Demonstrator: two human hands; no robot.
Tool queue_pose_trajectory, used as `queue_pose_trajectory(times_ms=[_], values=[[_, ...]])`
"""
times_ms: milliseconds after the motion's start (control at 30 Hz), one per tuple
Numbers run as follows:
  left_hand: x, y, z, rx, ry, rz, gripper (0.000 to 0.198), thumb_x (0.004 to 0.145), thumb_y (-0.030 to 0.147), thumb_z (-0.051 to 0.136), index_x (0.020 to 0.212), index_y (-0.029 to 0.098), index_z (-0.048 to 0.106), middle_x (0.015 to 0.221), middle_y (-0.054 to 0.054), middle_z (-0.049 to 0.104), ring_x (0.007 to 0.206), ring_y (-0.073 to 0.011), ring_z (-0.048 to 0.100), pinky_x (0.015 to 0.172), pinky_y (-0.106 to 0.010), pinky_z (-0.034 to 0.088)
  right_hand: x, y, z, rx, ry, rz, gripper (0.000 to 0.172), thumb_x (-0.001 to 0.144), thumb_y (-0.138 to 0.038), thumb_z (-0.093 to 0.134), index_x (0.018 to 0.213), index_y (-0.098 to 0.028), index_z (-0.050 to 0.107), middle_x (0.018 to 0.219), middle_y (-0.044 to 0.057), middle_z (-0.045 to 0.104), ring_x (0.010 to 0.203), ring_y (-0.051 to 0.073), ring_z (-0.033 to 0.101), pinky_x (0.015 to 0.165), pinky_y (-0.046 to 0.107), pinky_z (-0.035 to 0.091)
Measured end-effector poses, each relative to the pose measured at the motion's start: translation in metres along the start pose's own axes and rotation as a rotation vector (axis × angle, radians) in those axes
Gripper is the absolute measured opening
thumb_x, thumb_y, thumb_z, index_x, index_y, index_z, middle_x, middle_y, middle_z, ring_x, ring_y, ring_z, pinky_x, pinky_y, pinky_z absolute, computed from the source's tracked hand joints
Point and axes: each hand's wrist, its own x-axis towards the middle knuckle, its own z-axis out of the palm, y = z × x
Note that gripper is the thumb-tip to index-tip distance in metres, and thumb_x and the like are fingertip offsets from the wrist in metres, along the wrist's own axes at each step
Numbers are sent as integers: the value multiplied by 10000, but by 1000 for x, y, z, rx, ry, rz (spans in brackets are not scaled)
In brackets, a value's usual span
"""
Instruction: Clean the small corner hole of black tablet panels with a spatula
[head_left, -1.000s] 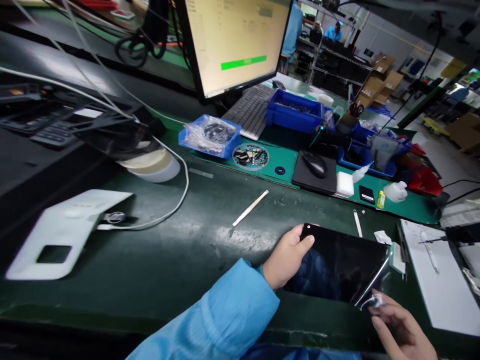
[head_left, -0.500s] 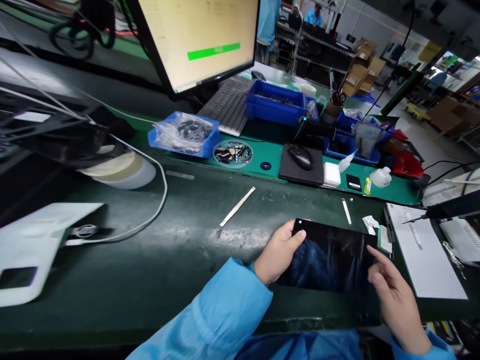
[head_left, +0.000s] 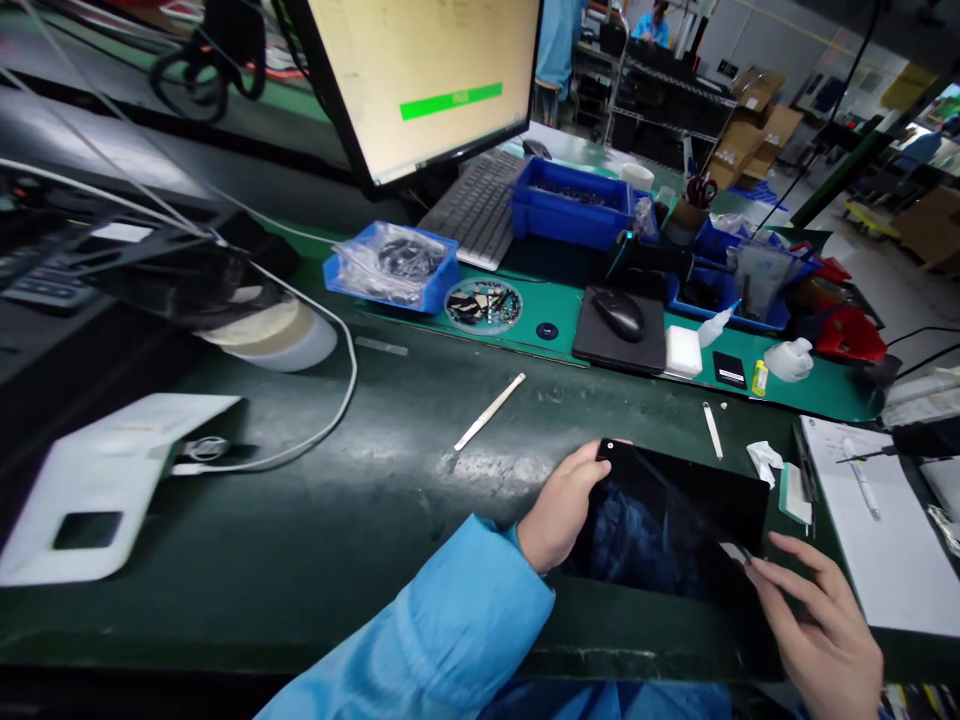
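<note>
A black tablet [head_left: 660,510] lies tilted in front of me near the table's front edge, its dark glossy screen facing up. My left hand [head_left: 562,505] grips its left end, thumb on the front corner and fingers underneath. At its right end, thumb and index finger of my right hand [head_left: 821,610] are pinched at the edge of what looks like a clear film [head_left: 733,552], which shows as a pale patch. From there a faint diagonal line runs across the screen. The other right fingers are loosely bent.
A white stick [head_left: 489,412] lies left of the tablet, and a small white tool [head_left: 712,431] behind it. Crumpled tissue [head_left: 764,461] and a paper sheet [head_left: 877,520] are at right. Behind are a mouse [head_left: 619,315], blue bins [head_left: 574,205] and a monitor [head_left: 435,60]. At left stands a white bracket [head_left: 97,480].
My right hand has gone from a pointing index finger at the tablet's right edge to a pinch lower down. A pale patch and diagonal line now show on the screen. The view has shifted slightly left.
</note>
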Motion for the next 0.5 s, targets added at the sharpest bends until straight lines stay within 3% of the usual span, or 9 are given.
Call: queue_pose_trajectory(times_ms=[267, 500], values=[[-1, 7, 7, -169, 2, -64, 429, 874, 522, 661, 1074, 166, 792, 1098, -80, 813, 1274, -348, 641, 1158, -428, 415, -13, 19, -2, 105, -67, 92, 98, 915, -350, 727, 972, -312, 797, 1383, 55, 627, 1209, 323, 629, 1006, 475, 550], [-3, 13, 9, -233, 25, -154, 416, 830, 502, 725, 1027, 142, 793, 1068, -92, 815, 1186, -355, 693, 1066, -428, 491, -22, 42, -5, 140, -106, 146, 109, 896, -372, 747, 947, -285, 788, 1432, 55, 614, 1263, 320, 610, 1014, 430, 562]])
